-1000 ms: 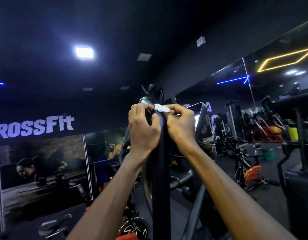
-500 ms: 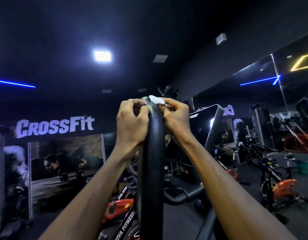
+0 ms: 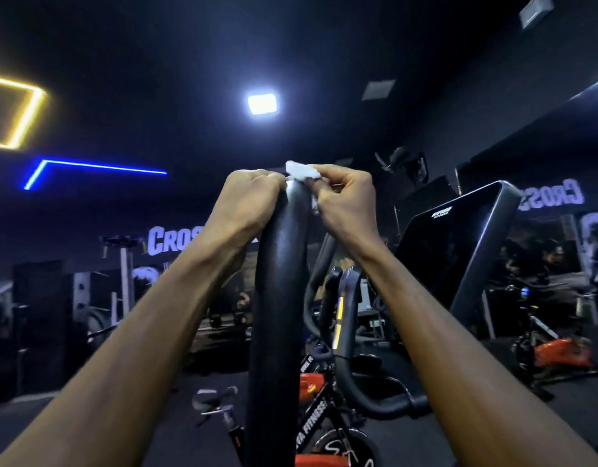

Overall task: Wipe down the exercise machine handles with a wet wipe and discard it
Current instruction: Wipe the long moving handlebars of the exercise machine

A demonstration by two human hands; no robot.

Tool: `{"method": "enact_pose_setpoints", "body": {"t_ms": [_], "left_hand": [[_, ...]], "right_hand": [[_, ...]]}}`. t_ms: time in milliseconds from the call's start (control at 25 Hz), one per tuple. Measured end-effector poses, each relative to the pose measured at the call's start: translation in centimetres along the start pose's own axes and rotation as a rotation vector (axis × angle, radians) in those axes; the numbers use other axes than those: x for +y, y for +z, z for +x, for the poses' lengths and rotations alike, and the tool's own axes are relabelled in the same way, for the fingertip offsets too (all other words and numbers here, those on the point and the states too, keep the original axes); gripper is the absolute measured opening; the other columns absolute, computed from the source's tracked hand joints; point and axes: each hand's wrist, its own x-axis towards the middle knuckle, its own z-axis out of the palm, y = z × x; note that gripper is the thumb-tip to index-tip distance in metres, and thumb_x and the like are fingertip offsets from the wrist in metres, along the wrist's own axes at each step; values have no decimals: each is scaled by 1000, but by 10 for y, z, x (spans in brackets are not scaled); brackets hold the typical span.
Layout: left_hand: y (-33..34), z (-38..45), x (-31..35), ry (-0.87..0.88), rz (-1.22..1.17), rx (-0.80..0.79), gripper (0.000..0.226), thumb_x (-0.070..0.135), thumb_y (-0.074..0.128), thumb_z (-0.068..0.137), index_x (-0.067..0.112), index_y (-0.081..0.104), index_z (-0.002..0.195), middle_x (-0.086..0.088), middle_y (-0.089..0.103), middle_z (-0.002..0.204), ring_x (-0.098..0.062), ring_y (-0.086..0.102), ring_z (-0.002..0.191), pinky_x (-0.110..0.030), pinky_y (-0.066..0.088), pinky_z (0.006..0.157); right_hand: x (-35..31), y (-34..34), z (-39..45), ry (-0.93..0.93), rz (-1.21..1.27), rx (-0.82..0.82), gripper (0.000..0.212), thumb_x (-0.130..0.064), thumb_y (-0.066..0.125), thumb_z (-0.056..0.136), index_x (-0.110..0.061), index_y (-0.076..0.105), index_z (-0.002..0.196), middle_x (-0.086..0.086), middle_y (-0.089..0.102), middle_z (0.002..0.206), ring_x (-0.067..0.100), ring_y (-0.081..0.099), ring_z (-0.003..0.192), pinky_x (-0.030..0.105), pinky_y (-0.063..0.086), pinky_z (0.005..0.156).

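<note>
Head view, the only one: you're at the very top of the tall black handle (image 3: 280, 298), which is my landmark for everything else. Your right hand (image 3: 346, 200) sits just right of the tip, fingers curled, pinching the wet wipe (image 3: 301, 170); the wipe is bunched small and white, lying on the handle's rounded top end and touching it. Your left hand (image 3: 248, 200) is just left of the tip, fingers curled in against the handle's upper side; looks like a steadying grip, though I can't tell how far the fingers wrap round the back. Both forearms run up on either side of the shaft. Progress, as a judgement: you're mid-wipe on the tip of this handle. Whether the long shaft below your hands is already clean I can't tell; it's dark and shows no wet streak. To the right of and below the handle there's a second curved grip (image 3: 349, 332) and the machine's console screen (image 3: 459, 251); the wipe isn't near either, so I'd count any other handle as still open. Discard isn't done, the wipe is in your hand, and no bin shows anywhere around the handle.
</note>
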Motion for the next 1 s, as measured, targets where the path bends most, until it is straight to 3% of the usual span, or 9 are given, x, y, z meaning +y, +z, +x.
{"method": "enact_pose_setpoints", "body": {"t_ms": [120, 280, 480, 560, 720, 800, 880, 1000], "left_hand": [[4, -4, 3, -9, 48, 6, 31, 12, 47, 73, -8, 64, 90, -9, 61, 78, -17, 51, 72, -32, 41, 65], [9, -16, 6, 8, 14, 103, 32, 3, 49, 83, 16, 77, 73, 6, 74, 72, -8, 62, 67, -18, 48, 59], [12, -25, 10, -49, 29, 150, 28, 3, 49, 86, 2, 75, 98, -10, 75, 99, -18, 63, 85, -32, 50, 80], [12, -31, 7, -21, 32, 144, 25, 5, 48, 90, -5, 71, 95, -11, 71, 92, -18, 58, 83, -32, 46, 78], [14, -43, 9, 9, 7, 144, 21, 9, 45, 96, 10, 66, 92, -10, 62, 89, -17, 55, 83, -30, 44, 76], [14, -51, 7, -5, -47, 191, 26, 11, 46, 96, 14, 68, 82, -5, 67, 83, -14, 59, 79, -28, 47, 74], [14, -57, 4, -6, -88, 219, 30, 13, 46, 96, 16, 69, 77, 0, 69, 75, -12, 61, 73, -25, 48, 68], [15, -63, 3, 1, -98, 230, 32, 13, 45, 96, 15, 69, 76, 1, 67, 71, -12, 58, 69, -23, 47, 62]], "right_hand": [[5, -4, -7, 51, 8, -10, 14, -25, 70, 88, -24, 80, 99, -6, 77, 87, 15, 72, 84, 44, 58, 80], [0, -15, -19, -148, 75, -120, 18, -18, 67, 84, -25, 80, 94, -8, 74, 87, 8, 69, 79, 30, 57, 73], [-3, -18, -23, -63, 96, -99, 26, 0, 61, 85, -16, 79, 95, -4, 74, 90, 15, 70, 79, 33, 58, 74], [-2, -17, -49, -98, 211, -102, 24, -2, 62, 83, -16, 77, 95, -2, 75, 92, 15, 70, 81, 32, 57, 72], [-9, -19, -51, 43, 347, -40, 18, 4, 65, 84, -11, 74, 89, 4, 74, 85, 9, 67, 73, 27, 53, 66], [-13, -18, -76, 79, 397, -40, 16, 2, 70, 85, -14, 71, 83, -4, 70, 78, 2, 64, 68, 19, 51, 62], [-16, -18, -108, 56, 471, -71, 27, 7, 71, 83, -19, 65, 75, -13, 66, 72, -2, 63, 67, 15, 52, 61], [-17, -17, -108, 164, 581, -14, 33, 13, 70, 80, -16, 64, 68, -7, 66, 65, 10, 63, 64, 33, 58, 61]]}}
